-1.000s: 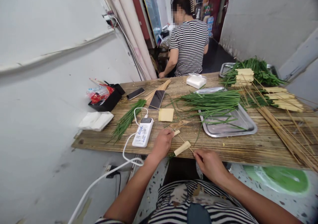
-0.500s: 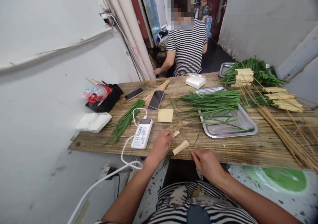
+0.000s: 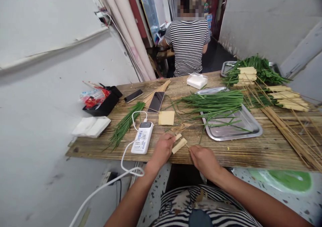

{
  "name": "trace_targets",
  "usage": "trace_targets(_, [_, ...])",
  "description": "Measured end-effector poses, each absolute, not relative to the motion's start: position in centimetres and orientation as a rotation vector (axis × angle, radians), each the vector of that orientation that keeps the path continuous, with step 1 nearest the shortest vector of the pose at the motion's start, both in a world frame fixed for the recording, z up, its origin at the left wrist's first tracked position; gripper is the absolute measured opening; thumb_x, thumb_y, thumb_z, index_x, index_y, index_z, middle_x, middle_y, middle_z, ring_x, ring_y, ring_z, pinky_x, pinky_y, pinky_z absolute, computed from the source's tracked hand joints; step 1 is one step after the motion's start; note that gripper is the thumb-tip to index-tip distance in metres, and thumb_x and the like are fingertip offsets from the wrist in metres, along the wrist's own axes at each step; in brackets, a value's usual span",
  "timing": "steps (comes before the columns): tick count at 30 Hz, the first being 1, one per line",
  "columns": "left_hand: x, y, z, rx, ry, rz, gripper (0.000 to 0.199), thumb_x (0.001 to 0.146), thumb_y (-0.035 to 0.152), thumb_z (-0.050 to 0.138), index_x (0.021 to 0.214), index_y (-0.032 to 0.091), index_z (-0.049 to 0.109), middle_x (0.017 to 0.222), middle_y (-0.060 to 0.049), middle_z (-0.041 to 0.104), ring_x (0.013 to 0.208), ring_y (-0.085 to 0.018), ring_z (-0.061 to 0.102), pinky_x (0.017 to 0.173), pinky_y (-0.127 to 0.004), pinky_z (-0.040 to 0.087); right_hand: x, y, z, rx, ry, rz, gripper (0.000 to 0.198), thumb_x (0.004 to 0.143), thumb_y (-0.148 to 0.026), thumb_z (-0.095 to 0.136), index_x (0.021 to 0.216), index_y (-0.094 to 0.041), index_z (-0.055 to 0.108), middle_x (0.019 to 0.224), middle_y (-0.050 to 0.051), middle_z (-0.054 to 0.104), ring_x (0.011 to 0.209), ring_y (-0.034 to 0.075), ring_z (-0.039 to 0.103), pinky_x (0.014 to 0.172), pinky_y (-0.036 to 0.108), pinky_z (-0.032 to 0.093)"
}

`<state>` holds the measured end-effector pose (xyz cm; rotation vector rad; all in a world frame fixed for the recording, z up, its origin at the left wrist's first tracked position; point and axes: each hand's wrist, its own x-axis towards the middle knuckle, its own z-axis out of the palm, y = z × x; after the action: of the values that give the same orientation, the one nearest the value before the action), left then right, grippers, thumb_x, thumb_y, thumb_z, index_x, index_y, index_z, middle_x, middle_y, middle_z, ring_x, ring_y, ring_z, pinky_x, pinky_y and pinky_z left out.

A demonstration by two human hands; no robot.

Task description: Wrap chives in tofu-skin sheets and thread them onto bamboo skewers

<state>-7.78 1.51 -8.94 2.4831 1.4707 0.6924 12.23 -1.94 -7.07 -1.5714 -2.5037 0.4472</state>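
Pale rolls (image 3: 179, 146) are low in the middle of the frame, over the wooden table (image 3: 233, 155). The left hand (image 3: 163, 150) reaches up from the bottom, pinched onto the upper roll (image 3: 178, 136). The right hand (image 3: 205, 160), curled and leaning left, pinches a thin stick (image 3: 187, 146) by the lower roll (image 3: 179, 146).

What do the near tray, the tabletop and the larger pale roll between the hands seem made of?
Tray: metal, probably steel, silvery and shiny. Tabletop: seemingly wood, dull, with streaky grain. Roll: perhaps tofu sheet, being pale and matte, but uncertain.
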Motion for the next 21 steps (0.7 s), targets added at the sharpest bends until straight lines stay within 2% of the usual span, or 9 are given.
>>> trace_targets(9, [-7.6,1.4,-7.2,2.359,1.419,0.637,0.029,0.092,0.017,0.04,0.085,0.017,0.068,0.081,-0.008,0.062,0.078,-0.018,0.056,0.07,-0.03,0.044,11.6,-0.8,-7.1,-1.534,-2.506,0.406,0.027,0.093,-0.014,0.036,0.084,-0.014,0.062,0.081,0.008,0.068,0.075,0.017,0.063,0.063,0.025,0.038])
trace_targets(13, [-7.5,0.5,-7.9,2.274,1.522,0.78,0.026,0.092,0.023,0.042,0.107,0.017,0.064,0.1,-0.01,0.065,0.094,-0.021,0.059,0.084,-0.037,0.048,11.7,-1.0,-7.5,-1.535,-2.449,0.375,0.027,0.093,-0.016,0.037,0.084,-0.015,0.063,0.081,0.008,0.068,0.075,0.017,0.063,0.064,0.024,0.04])
trace_targets(16, [-7.5,-0.4,-9.0,2.267,1.601,0.879,0.036,0.087,0.031,0.055,0.121,0.018,0.056,0.115,-0.012,0.062,0.107,-0.025,0.056,0.094,-0.045,0.045,11.9,-1.1,-7.8,-1.501,-2.416,0.368,0.027,0.093,-0.015,0.037,0.087,-0.015,0.063,0.082,0.008,0.068,0.075,0.017,0.064,0.067,0.024,0.042])
trace_targets(21, [-7.5,-1.4,-10.4,2.242,1.659,0.926,0.05,0.084,0.031,0.059,0.131,0.019,0.048,0.115,-0.012,0.062,0.107,-0.026,0.057,0.094,-0.047,0.046,12.8,-1.6,-8.3,-1.438,-2.343,0.331,0.027,0.093,-0.014,0.036,0.091,-0.014,0.063,0.084,0.008,0.067,0.077,0.017,0.063,0.069,0.025,0.043])
